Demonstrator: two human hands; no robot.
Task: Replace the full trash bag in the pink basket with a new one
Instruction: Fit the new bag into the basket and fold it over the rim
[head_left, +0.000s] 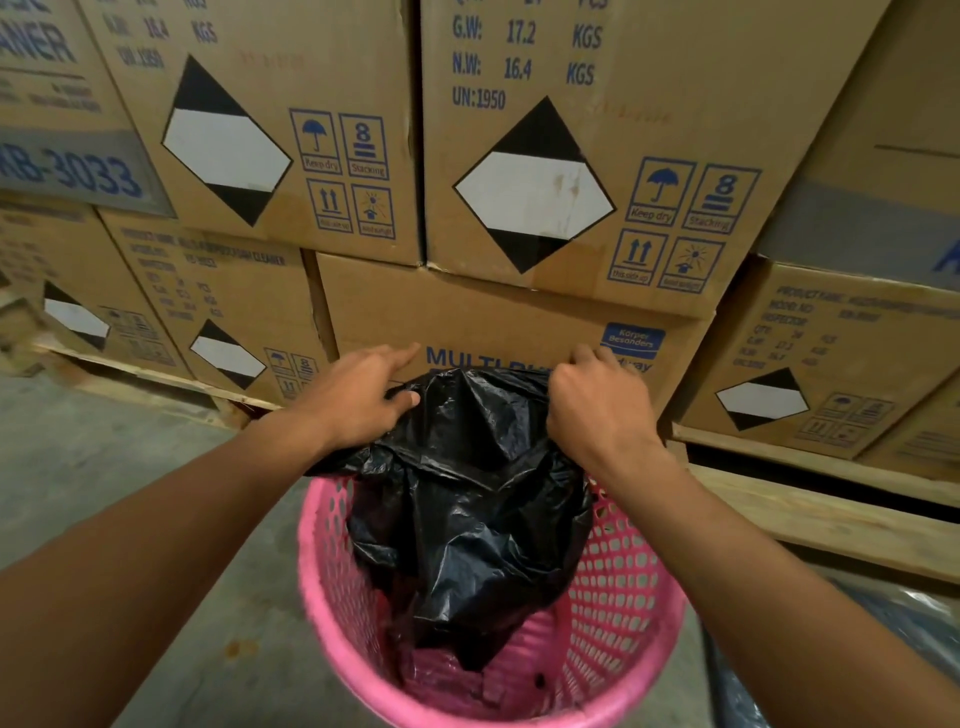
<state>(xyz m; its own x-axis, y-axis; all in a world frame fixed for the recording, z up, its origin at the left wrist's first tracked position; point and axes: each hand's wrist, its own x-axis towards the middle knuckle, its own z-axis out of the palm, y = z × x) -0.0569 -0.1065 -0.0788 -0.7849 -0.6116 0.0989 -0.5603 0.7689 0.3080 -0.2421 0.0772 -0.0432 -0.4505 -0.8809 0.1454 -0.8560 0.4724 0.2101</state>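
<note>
Both hands are up over the basket (618, 587), each closed on the top edge of the black bag (467, 499). Left hand (358, 400) pinches the plastic betw thumb and fingers at the bag's left upper edge, index finger sticking out toward the boxes (519, 208). Right hand (597, 400) is fisted tight on the right upper edge, knuckles toward the camera. Bag mouth is stretched betw the two grips, above the rim.

The bag hangs down into the basket; its lower part sits loose and crumpled inside, w/ pink wall and floor showing around and under it. It looks slack and light, not bulging, so prob. this is the new bag going in, not the full one coming out, but can't say for sure from one view. No 2nd bag clearly in sight; something dark and shiny at lower right (883, 639) could be plastic, too blurred to tell.

Basket stands on the concrete floor (104, 467), just in front of the stacked boxes on pallets (831, 509).

If it is the new liner: old bag is out, liner is partly in. Left to do: open the mouth wide, push the bottom down to the floor of the basket, fold the top edge over the rim all round. Rim is bare so far.
</note>
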